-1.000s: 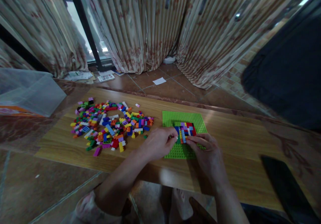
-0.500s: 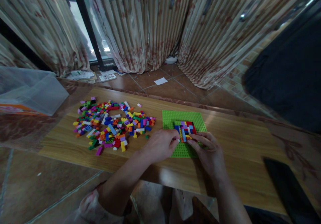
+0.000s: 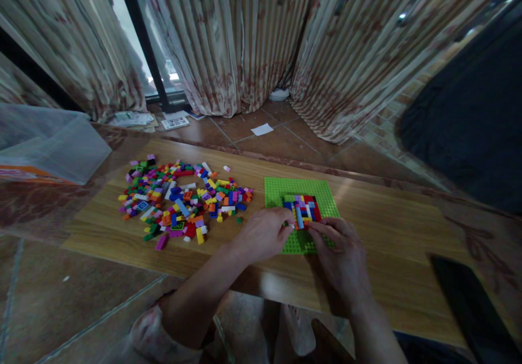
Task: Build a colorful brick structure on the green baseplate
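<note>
A green baseplate (image 3: 281,190) lies on the wooden table (image 3: 387,228), carrying a small block of red, blue, white and yellow bricks (image 3: 304,209). My left hand (image 3: 263,234) rests at the block's near left edge, fingertips pinched against it. My right hand (image 3: 340,247) lies on the plate's near right part, its fingers curled and pressing at the block's front edge. Whether either hand holds a loose brick is hidden. A heap of loose coloured bricks (image 3: 183,201) spreads on the table left of the plate.
A clear plastic box (image 3: 49,146) stands at the far left. A dark flat object (image 3: 468,304) lies at the table's near right edge. Striped curtains (image 3: 253,37) hang behind, with papers (image 3: 130,119) on the tiled floor. A dark shape (image 3: 468,113) fills the right.
Both hands stayed at the brick block's front edge with only small finger shifts. The view drifted slightly, and the plate sits a little higher in the picture.
</note>
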Motion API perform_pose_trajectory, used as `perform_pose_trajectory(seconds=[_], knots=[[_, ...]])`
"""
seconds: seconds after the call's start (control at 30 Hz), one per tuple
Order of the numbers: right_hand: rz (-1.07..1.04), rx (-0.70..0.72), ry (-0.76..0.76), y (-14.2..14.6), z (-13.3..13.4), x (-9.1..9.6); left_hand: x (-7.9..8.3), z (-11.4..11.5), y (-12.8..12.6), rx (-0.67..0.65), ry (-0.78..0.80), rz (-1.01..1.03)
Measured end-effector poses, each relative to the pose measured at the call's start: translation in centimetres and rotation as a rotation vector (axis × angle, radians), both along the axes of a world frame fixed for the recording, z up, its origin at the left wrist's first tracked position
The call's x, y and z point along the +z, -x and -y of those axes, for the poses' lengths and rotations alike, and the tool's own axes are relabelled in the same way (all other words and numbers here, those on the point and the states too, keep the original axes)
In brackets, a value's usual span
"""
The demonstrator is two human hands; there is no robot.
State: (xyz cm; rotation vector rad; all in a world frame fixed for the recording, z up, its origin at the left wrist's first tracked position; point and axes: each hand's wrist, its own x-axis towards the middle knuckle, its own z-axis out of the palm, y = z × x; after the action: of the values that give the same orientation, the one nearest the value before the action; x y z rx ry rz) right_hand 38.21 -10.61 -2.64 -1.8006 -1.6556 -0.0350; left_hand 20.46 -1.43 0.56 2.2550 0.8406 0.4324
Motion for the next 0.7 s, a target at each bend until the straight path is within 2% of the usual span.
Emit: perform_pose_trajectory(seconds=[0.33, 0.7], knots=[[0.024, 0.006, -0.003, 0.6, -0.2, -0.2, -0.5, 0.4, -0.2, -0.037, 0.008, 0.042], [0.186, -0.038, 0.048, 1.7, -0.1, 0.1, -0.4, 0.4, -0.5, -0.075, 0.000, 0.022]])
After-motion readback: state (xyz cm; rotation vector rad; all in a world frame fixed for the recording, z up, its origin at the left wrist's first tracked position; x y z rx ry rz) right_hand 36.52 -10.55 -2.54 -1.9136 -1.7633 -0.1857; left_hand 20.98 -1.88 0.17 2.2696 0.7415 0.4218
